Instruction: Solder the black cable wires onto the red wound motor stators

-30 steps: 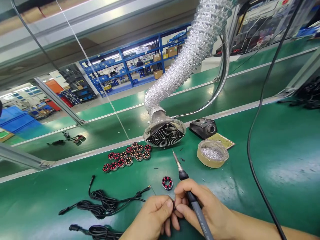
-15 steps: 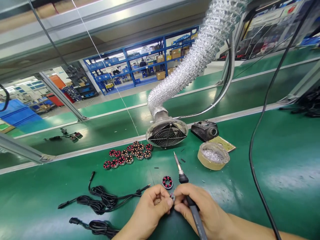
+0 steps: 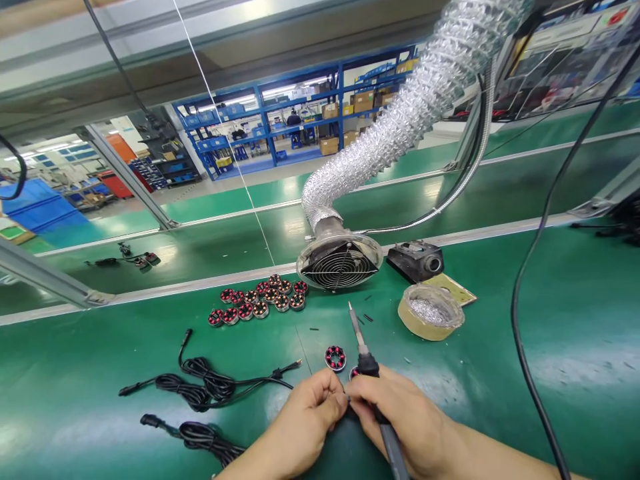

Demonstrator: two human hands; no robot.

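My left hand (image 3: 313,417) is pinched at the bottom centre, its fingertips on something small and dark that is mostly hidden. Close beside it, my right hand (image 3: 405,413) grips a soldering iron (image 3: 369,363), whose tip points up and away; its thumb and forefinger meet the left fingertips. One round red-and-black coil part (image 3: 335,358) lies flat just beyond the hands. A second coil part (image 3: 354,373) shows partly behind the right fingers and the iron.
Several coil parts (image 3: 260,308) sit in a group at centre left. Bundled black cables (image 3: 197,393) lie on the left. A fan hood (image 3: 341,267) on a silver duct, a black holder (image 3: 415,261) and a round tub (image 3: 431,313) stand beyond. A black cord (image 3: 520,333) hangs at right.
The camera view has shifted slightly. A second coil part now shows by the right fingers; the piece seen between the fingertips before is less visible. Both hands remain close together.
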